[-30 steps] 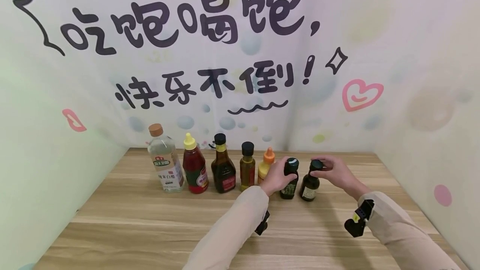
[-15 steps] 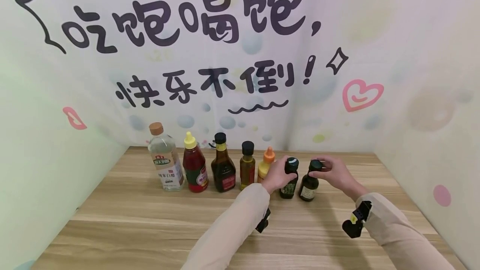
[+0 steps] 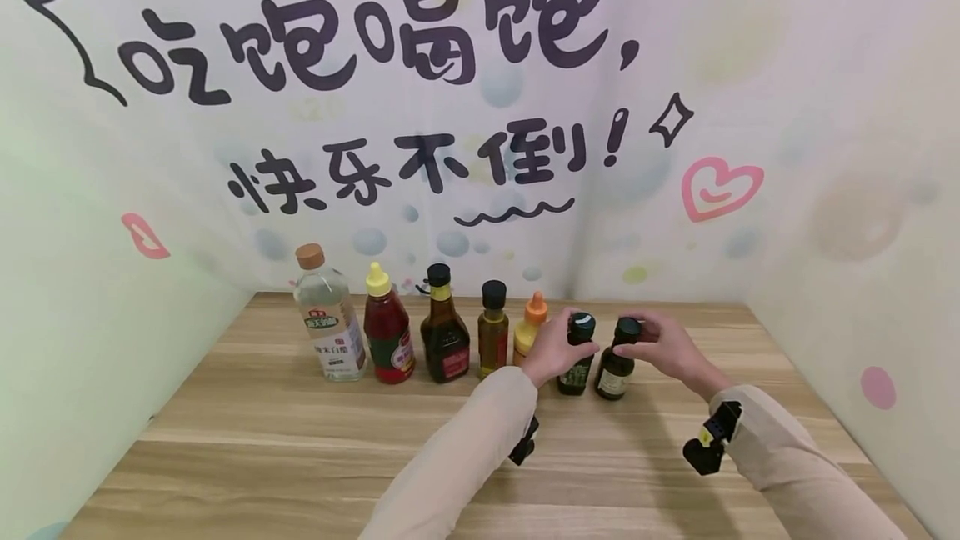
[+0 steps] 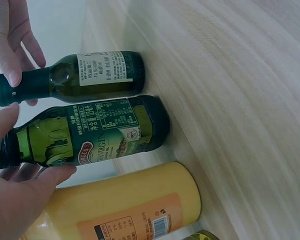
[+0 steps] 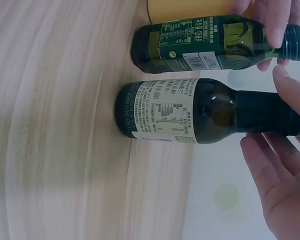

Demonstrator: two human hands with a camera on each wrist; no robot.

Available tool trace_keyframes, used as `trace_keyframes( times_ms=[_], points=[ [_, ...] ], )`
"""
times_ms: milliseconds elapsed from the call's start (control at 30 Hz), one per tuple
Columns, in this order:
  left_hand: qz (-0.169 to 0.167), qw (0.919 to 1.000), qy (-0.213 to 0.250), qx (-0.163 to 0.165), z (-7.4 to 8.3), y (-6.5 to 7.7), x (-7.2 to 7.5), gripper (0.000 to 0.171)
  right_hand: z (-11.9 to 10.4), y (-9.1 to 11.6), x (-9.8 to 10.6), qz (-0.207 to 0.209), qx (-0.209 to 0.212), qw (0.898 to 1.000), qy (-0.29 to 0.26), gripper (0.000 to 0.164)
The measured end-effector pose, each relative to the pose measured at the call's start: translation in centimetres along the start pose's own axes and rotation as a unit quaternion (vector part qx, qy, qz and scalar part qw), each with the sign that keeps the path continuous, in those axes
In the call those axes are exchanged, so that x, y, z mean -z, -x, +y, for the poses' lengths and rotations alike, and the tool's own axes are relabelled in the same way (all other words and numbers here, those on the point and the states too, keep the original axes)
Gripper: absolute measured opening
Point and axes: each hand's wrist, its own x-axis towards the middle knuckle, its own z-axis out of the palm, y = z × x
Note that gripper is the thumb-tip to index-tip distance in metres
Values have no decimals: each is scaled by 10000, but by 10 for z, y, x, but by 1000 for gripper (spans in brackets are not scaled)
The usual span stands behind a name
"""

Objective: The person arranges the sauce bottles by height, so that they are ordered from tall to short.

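Note:
A green olive oil bottle (image 3: 573, 377) stands upright on the table, and my left hand (image 3: 553, 348) grips it around its neck. To its right stands a small dark green bottle (image 3: 614, 380) with a pale label. My right hand (image 3: 667, 350) pinches that bottle at its cap and neck. In the left wrist view the olive oil bottle (image 4: 97, 132) shows a green label, with the thumb and fingers on either side of it. In the right wrist view the small dark bottle (image 5: 215, 112) lies close beside the olive oil bottle (image 5: 200, 45), with a narrow gap between them.
Leftward runs a row: a yellow squeeze bottle (image 3: 529, 332) with orange cap, a slim oil bottle (image 3: 493, 340), a dark sauce bottle (image 3: 446, 348), a red squeeze bottle (image 3: 389, 344) and a clear vinegar bottle (image 3: 330, 332). Behind the wooden table (image 3: 300, 465) hangs a printed backdrop (image 3: 480, 265).
My right hand and the small dark bottle have shifted slightly left, closer to the olive oil bottle. My left hand keeps its grip and has hardly moved.

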Motion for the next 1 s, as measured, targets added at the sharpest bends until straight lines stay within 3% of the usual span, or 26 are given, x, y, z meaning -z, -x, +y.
trace_keyframes(
  times_ms=[267,433,633,1000],
  points=[
    [126,9989,417,-179,-1,4,2,50,-4,4,10,-152,-107,9997,154,65],
    [187,9979,440,-434,-4,9,5,49,-5,9,18,-197,-170,9996,129,67],
    [370,9948,667,-669,-9,19,10,45,-5,18,26,-145,12,9999,52,65],
    [272,9881,839,-1262,-21,43,38,35,-8,37,36,152,168,9994,271,60]
  ],
)
